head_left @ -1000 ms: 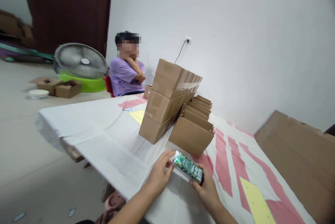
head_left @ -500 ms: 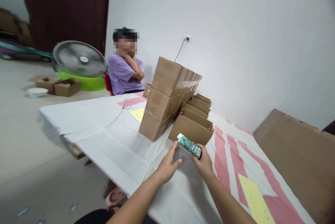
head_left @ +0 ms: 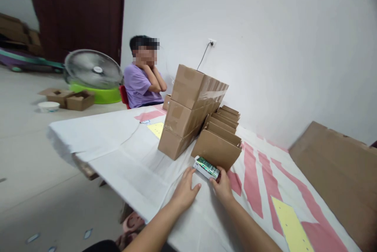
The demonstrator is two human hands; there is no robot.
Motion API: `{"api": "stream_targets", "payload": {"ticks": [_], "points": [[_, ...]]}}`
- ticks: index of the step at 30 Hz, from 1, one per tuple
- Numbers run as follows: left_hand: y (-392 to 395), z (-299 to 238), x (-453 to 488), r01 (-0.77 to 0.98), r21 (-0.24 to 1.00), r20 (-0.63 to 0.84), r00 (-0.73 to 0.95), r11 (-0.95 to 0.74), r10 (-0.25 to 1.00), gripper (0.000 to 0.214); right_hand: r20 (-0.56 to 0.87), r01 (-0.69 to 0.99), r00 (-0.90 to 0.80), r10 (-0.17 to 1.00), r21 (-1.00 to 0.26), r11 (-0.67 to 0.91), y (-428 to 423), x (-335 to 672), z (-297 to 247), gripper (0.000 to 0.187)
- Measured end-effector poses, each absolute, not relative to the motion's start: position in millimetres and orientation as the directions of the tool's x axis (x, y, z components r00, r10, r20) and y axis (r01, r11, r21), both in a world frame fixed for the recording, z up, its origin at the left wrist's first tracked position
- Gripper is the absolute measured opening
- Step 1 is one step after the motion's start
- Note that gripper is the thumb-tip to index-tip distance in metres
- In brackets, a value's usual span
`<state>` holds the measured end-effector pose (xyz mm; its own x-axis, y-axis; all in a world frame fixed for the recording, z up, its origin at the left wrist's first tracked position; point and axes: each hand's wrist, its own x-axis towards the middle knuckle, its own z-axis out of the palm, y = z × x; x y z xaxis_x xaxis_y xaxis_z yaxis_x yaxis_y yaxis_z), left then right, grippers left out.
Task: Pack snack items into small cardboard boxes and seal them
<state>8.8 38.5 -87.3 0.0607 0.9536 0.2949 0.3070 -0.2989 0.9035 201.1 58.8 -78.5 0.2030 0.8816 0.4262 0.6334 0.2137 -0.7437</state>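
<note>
A small green-and-white carton (head_left: pixel 207 167) with a shiny printed top is low over the near side of the table, in front of the folded cardboard. My right hand (head_left: pixel 223 187) grips its right end, with the thumb on the near side and the fingers behind. At the other end is my left hand (head_left: pixel 184 190), its fingers stretched out and thumb apart. Its fingertips are at the carton's left corner. Just beyond the carton stands a row of open brown cardboard boxes (head_left: pixel 216 145) with raised flaps. Whether the carton rests on the cloth is hard to tell.
Taped brown boxes (head_left: pixel 186 87) are stacked left of the open ones. A white, red and yellow cloth (head_left: pixel 118 142) covers the table. At right leans a large cardboard sheet (head_left: pixel 335 173). A person in a purple shirt (head_left: pixel 138 85) sits at the far side, near a fan (head_left: pixel 92 69).
The carton has moved left and lower, and the white flap that stuck up at its left end now lies down. Both hands moved with it. The view shifted slightly.
</note>
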Motion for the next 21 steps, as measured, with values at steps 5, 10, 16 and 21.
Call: {"api": "stream_targets", "payload": {"ticks": [5, 10, 16, 21], "points": [[26.7, -73.4, 6.2, 0.370, 0.861, 0.310, 0.164, -0.349, 0.937, 0.045, 0.403, 0.614, 0.275, 0.873, -0.772, 0.163, 55.2, 201.2, -72.7, 0.050], [18.6, -64.6, 6.4, 0.403, 0.839, 0.322, 0.176, -0.366, 0.930, 0.035, 0.409, 0.556, 0.480, 0.776, -0.826, 0.091, 50.5, 214.3, -69.2, 0.056], [18.5, -64.2, 11.8, 0.401, 0.834, 0.346, 0.156, -0.379, 0.925, 0.029, 0.347, 0.401, 0.435, 0.831, -0.901, 0.166, 57.8, 212.2, -61.6, 0.069], [21.2, -68.7, 12.0, 0.410, 0.826, 0.353, 0.161, -0.388, 0.922, 0.027, 0.454, 0.334, 0.172, 0.874, -0.862, 0.382, 63.4, 193.9, -63.7, 0.066]]}}
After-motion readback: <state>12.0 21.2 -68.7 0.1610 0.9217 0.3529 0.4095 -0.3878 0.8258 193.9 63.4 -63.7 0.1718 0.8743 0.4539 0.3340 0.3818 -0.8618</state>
